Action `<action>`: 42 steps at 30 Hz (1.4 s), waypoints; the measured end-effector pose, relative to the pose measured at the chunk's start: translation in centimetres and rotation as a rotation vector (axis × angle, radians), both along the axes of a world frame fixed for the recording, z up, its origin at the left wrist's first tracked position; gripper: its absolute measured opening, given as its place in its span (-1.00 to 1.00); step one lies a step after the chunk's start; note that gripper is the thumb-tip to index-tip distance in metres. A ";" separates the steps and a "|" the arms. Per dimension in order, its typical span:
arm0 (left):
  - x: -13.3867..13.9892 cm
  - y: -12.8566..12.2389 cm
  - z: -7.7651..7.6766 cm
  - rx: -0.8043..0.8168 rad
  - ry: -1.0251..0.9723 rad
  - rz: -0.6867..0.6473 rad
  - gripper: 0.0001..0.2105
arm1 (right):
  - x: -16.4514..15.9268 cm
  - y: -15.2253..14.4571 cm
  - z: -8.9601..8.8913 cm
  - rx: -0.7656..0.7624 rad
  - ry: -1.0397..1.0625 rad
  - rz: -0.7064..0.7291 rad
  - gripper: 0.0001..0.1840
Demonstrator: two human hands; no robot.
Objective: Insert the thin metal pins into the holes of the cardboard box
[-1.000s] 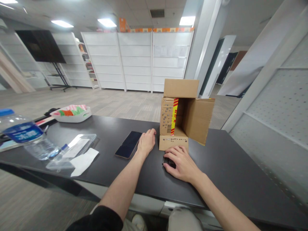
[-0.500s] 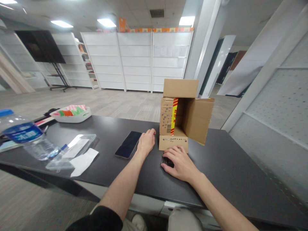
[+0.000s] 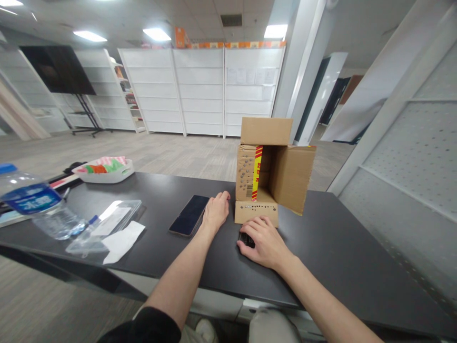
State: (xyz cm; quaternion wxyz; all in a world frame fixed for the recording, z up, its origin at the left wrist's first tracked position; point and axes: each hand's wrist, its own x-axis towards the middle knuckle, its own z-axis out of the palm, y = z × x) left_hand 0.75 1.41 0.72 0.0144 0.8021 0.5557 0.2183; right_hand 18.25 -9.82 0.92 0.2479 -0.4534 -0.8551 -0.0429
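Observation:
My left hand (image 3: 217, 209) rests on the dark table between a smartphone (image 3: 189, 215) and a cardboard box (image 3: 245, 174). Its fingers are curled in, and nothing shows in them. The phone lies with its dark screen up, close beside that wrist. My right hand (image 3: 262, 242) is closed over a small flat black object (image 3: 247, 240) with faint light markings, mostly hidden under the palm and fingers. It lies on the table just in front of the box. The box stands with its opening towards me, flaps spread to the top, right and bottom, with yellow-red tape beside the opening.
At the left stand a water bottle (image 3: 39, 202) and a white basket (image 3: 107, 177) with colourful packets. Near them lie a clear plastic case (image 3: 117, 215) and a white paper (image 3: 124, 242). A perforated panel (image 3: 421, 157) borders the table (image 3: 342, 257) on the right.
The view has shifted very slightly. Both hands, the box and the phone keep their places.

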 end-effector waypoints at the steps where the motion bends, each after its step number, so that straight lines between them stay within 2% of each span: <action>1: 0.0 0.0 0.0 0.002 -0.002 0.001 -0.78 | 0.0 0.0 0.0 0.006 0.002 0.001 -0.86; 7: 0.0 0.0 0.1 -0.012 -0.009 0.002 -0.78 | 0.0 0.1 -0.1 0.035 -0.008 0.022 -0.91; 18: 0.0 0.0 0.0 -0.010 -0.015 -0.010 -0.79 | 0.3 0.5 -0.6 0.172 0.002 0.043 -0.76; 22: -0.1 0.1 -0.1 -0.006 -0.014 -0.015 -0.79 | 0.7 0.7 -0.8 0.175 0.099 0.013 -0.72; 28: 0.0 -0.1 0.2 -0.017 0.000 -0.003 -0.78 | 1.9 1.9 -1.3 0.117 0.357 -0.093 -0.71; 33: 0.0 0.0 0.2 -0.020 -0.004 -0.003 -0.78 | 2.5 3.4 -0.7 0.112 0.509 -0.165 -0.69; 37: -0.1 0.0 0.1 -0.024 0.001 -0.002 -0.78 | 2.3 4.2 -0.4 0.143 0.585 -0.234 -0.68; 42: 0.0 -0.1 0.3 -0.030 -0.003 0.008 -0.77 | 2.2 4.4 -1.2 0.186 0.583 -0.279 -0.66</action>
